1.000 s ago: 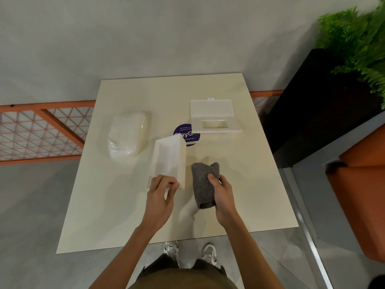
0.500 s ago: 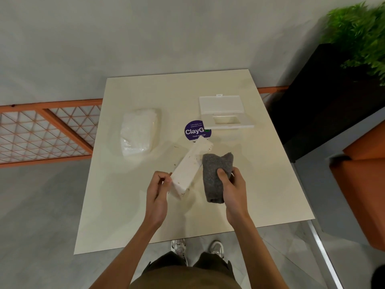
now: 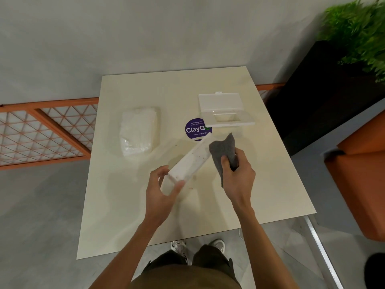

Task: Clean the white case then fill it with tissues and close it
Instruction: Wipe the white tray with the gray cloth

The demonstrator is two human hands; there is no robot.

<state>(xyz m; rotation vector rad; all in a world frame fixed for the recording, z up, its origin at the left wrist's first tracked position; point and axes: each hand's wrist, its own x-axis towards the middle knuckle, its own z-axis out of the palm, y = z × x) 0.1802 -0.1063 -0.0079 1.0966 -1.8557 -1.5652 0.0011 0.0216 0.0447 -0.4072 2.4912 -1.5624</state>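
My left hand point(image 3: 161, 189) grips the near end of the white case's long tray point(image 3: 190, 161), held tilted above the cream table point(image 3: 129, 215); dark specks show inside it. Beside the tray, my right hand point(image 3: 237, 174) is closed on a grey cloth point(image 3: 223, 150), whose upper edge touches the tray's far right side. The case's white lid point(image 3: 224, 110), with its flap raised, lies at the back right. A clear bag of white tissues point(image 3: 138, 131) rests at the left.
A round purple sticker point(image 3: 195, 128) is on the table between the lid and the tray. A few crumbs lie near the tray. An orange lattice rail point(image 3: 44, 132) runs at the left, a dark planter with a green plant point(image 3: 358, 32) and an orange seat point(image 3: 362, 176) at the right.
My left hand turned the tray from upright, showing its flat side, to tilted with its speckled inside facing up. My right hand lifted the grey cloth off the table to the tray's edge.
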